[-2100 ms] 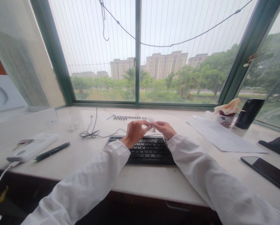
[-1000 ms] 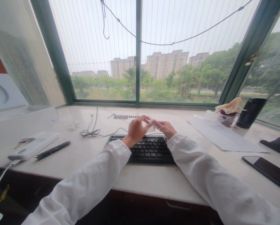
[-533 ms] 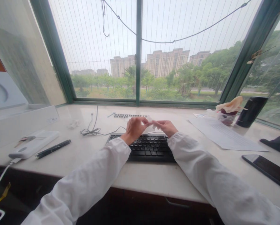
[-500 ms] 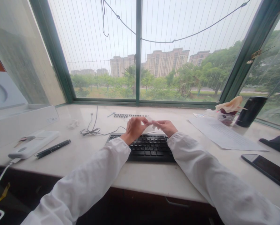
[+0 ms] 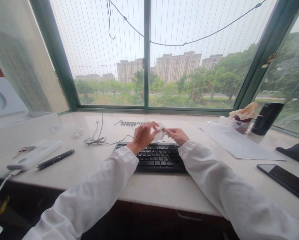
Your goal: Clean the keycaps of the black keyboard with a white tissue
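Observation:
Above the back edge of a black keyboard (image 5: 159, 163), my two hands meet around a thin white tissue (image 5: 160, 135). My left hand (image 5: 144, 136) pinches the tissue between thumb and fingers. Thumb and index finger of my right hand (image 5: 177, 135) are closed on a small dark piece that looks like a keycap (image 5: 163, 130), against the tissue. The keyboard's upper rows look uneven, as if caps are off there, while its front rows carry flat black caps. Behind my left hand, small dark keycaps (image 5: 131, 123) stand in rows, partly hidden by the fingers.
Left on the white desk are a black pen (image 5: 55, 160), a white power bank (image 5: 36, 155) with keys, a coiled cable (image 5: 95, 140) and crumpled tissue (image 5: 77, 133). Right are paper sheets (image 5: 239, 143), a phone (image 5: 284, 181) and a black bottle (image 5: 267, 118). A window rises behind.
The tissue is spread more open between my hands, and a small dark piece now shows at my right fingertips. My left fingers have parted slightly from the right ones.

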Tool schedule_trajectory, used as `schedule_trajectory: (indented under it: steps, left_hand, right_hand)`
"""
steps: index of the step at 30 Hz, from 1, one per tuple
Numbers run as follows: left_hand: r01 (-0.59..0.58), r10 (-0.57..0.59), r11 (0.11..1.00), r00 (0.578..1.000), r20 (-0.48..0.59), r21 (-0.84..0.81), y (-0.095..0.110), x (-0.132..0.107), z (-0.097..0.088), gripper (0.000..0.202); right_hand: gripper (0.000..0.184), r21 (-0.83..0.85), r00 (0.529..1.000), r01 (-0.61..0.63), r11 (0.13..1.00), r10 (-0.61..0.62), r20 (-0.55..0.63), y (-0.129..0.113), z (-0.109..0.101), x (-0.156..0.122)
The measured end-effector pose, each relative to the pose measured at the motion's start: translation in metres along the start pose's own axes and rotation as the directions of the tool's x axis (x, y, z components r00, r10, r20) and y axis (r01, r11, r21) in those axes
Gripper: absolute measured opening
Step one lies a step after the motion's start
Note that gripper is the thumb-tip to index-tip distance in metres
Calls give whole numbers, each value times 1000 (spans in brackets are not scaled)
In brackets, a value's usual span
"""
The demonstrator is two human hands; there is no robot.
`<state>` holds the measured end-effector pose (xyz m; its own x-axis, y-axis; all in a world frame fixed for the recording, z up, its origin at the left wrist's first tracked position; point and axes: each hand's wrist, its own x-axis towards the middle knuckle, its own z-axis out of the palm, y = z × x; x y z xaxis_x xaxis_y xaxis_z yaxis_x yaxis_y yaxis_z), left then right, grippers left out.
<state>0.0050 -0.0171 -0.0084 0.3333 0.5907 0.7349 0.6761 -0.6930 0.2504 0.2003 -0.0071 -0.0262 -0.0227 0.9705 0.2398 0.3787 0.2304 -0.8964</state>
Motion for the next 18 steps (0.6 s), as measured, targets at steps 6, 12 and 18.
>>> schedule_trajectory:
  steps: [6,12,18]
  left_hand:
    - [-121,121,993,992,44,-15,2,-2,-1,13]
    - [-121,122,993,991,54,-19,-4,-2,2,13]
    - [-127,128,992,990,57,-19,-5,-2,2,14]
  right_hand:
    - [59,-69,995,44,997,-38,89,-10,1,-8]
    - [55,-111,997,53,992,-46,58,-7,1,-9]
    - [53,-98,998,50,994,-47,32,-8,1,-10]
